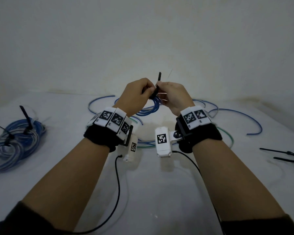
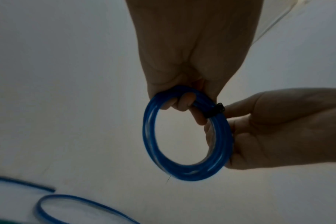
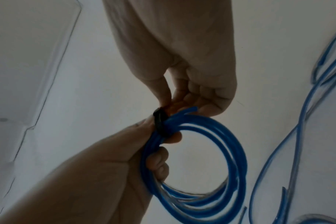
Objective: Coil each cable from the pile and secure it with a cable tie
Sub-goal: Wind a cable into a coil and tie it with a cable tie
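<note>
Left hand [image 1: 136,94] curls round the blue coil [image 2: 186,136], held mid-frame above the table [image 1: 151,184]. Right hand [image 1: 175,95] pinches the black cable tie [image 1: 157,87], tail upright. Risk as I judge it: left grip slackens, loops spring apart before the tie cinches. Coil looks compact, glossy, several turns.

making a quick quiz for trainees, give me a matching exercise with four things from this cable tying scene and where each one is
Things:
1. blue coil
2. black cable tie
3. finished coils
4. spare ties

Places:
A. on the table, far right
B. stacked on the table, far left
C. held up in the left hand
D. wrapped round the coil, tail pinched by the right hand

Pairs: 1-C, 2-D, 3-B, 4-A
</note>
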`<act>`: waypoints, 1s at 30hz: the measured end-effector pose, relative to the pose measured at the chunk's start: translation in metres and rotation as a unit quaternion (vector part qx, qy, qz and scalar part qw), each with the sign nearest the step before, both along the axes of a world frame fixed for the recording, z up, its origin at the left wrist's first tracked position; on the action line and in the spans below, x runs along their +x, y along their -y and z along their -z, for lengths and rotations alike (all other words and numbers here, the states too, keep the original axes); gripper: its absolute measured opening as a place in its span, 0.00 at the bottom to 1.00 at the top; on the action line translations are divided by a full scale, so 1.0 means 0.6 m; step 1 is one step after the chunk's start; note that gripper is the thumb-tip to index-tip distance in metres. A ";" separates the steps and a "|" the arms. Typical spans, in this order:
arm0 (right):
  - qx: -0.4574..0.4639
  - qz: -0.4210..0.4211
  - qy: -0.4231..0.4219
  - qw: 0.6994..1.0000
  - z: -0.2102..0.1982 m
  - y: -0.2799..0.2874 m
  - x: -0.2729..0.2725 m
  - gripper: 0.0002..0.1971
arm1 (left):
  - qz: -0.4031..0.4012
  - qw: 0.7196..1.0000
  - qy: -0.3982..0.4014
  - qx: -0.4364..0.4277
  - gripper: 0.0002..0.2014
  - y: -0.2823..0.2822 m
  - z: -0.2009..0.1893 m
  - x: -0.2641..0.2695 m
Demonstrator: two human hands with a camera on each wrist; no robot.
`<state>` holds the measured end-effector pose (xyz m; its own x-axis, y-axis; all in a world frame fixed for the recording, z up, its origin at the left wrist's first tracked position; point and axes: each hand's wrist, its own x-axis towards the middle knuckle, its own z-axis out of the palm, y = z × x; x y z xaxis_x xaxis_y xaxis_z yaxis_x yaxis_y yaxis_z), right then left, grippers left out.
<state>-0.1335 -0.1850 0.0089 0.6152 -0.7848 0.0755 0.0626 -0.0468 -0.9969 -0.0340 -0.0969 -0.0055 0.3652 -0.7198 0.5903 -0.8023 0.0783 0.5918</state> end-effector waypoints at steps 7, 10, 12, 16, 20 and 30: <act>-0.020 0.060 -0.047 0.997 -0.025 -0.032 0.007 0.13 | 0.046 0.997 0.054 0.033 0.08 -0.041 -0.009 -0.008; -0.013 0.052 -0.047 0.997 -0.031 -0.041 0.010 0.15 | 0.045 0.997 0.054 0.019 0.07 -0.058 -0.008 -0.009; -0.022 0.045 -0.055 0.997 -0.033 -0.048 0.012 0.15 | 0.044 0.997 0.060 0.014 0.07 -0.068 -0.007 -0.010; 0.034 0.053 -0.036 0.997 -0.039 -0.064 0.021 0.14 | 0.039 0.996 0.081 0.022 0.07 -0.088 -0.009 -0.006; 0.023 0.052 -0.040 0.998 -0.038 -0.082 0.028 0.14 | 0.036 0.998 0.056 0.019 0.07 -0.105 -0.007 0.001; -0.241 0.033 -0.024 0.970 -0.053 -0.153 0.044 0.09 | -0.137 0.981 -0.129 -0.056 0.08 -0.134 -0.055 0.037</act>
